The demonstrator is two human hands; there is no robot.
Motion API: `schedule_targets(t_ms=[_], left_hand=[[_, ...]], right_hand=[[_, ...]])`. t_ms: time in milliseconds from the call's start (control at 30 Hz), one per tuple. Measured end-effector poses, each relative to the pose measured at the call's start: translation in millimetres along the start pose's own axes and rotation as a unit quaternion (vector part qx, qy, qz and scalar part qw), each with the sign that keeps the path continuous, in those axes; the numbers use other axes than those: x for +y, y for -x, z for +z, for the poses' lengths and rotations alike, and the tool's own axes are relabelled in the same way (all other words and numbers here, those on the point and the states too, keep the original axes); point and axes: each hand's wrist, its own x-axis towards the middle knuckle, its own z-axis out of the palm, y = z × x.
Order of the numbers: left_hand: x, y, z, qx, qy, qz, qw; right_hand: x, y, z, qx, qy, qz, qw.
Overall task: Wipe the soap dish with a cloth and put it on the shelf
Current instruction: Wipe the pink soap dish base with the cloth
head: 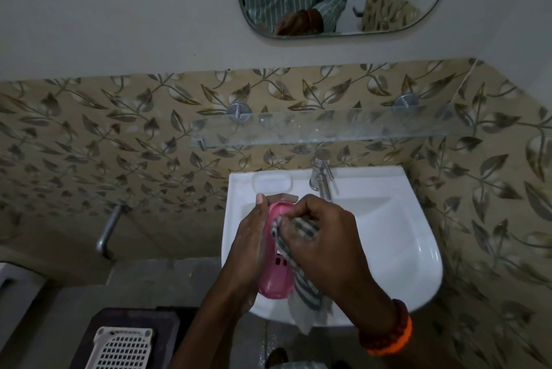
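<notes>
Here left hand (249, 237) grips soap dish (276, 267); right hand (325, 237) presses cloth (301, 276).

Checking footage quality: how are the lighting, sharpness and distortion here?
Head view: dim, flat light; glare streaks on the sink rim; wide-angle bending bows the glass shelf; slight softness on the right hand and cloth, pink soap dish legible.

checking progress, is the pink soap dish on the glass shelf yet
No, the pink plastic soap dish is in the left hand over the white sink.

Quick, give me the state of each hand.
Left hand: closed around the pink soap dish, holding it.
Right hand: closed on the striped cloth, pressing it into the dish.
</notes>
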Motion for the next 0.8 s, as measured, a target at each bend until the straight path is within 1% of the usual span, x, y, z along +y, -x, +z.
schedule_targets(t_ms=[67, 100, 167, 233, 300, 400, 433, 500, 567, 600, 667, 733, 767, 800], left_hand=[[0.6, 0.9, -0.2, -0.009, -0.001, -0.011, 1.0], [2.0, 1.5, -0.9, -0.01, 0.005, -0.018, 1.0], [2.6, 0.2, -3.7, 0.002, 0.025, -0.03, 0.999], [1.7, -2.1, -5.6, 0.005, 0.036, -0.03, 0.999], [1.5, -1.7, -5.1, 0.002, 0.039, -0.043, 0.998], [1.2, -1.9, -4.5, -0.012, 0.027, -0.061, 0.998], [2.6, -3.2, -5.8, -0.016, 0.024, -0.064, 0.998], [9.1, -8.2, -9.8, 0.0, 0.04, -0.066, 0.997], [15.3, -12.6, -12.4, 0.005, 0.066, -0.062, 0.996], [15.8, -14.9, -12.6, 0.001, 0.072, -0.067, 0.995], [14.7, -17.8, -11.4, -0.008, 0.082, -0.083, 0.993], [12.3, -18.3, -9.8, -0.021, 0.094, -0.095, 0.991], [12.5, -18.4, -9.2, -0.029, 0.101, -0.098, 0.99], [12.7, -19.2, -9.3, -0.031, 0.106, -0.096, 0.989]], right_hand=[[0.6, 0.3, 3.3, 0.034, -0.006, -0.009, 0.999], [0.3, 6.2, 5.3, 0.027, -0.01, -0.009, 1.0], [-0.3, 23.4, 8.0, -0.028, -0.032, -0.003, 0.999], [-1.1, 29.2, 6.0, -0.069, -0.042, -0.018, 0.997], [-2.3, 15.4, 0.7, -0.058, -0.015, -0.046, 0.997], [-4.8, -4.9, -4.1, -0.006, 0.005, -0.054, 0.999], [-4.9, -2.3, -2.8, -0.011, 0.002, -0.052, 0.999], [-6.4, 16.3, 2.7, -0.071, -0.018, -0.06, 0.996], [-6.4, 33.3, 5.6, -0.129, -0.022, -0.098, 0.987], [-4.4, 32.0, 4.8, -0.139, -0.01, -0.122, 0.983], [-0.3, 14.9, 2.8, -0.116, 0.014, -0.143, 0.983], [-2.1, 1.6, -1.8, -0.082, 0.013, -0.122, 0.989], [-3.2, 0.4, -2.9, -0.079, 0.003, -0.116, 0.99], [-4.6, 3.2, -2.7, -0.094, -0.011, -0.118, 0.989]])
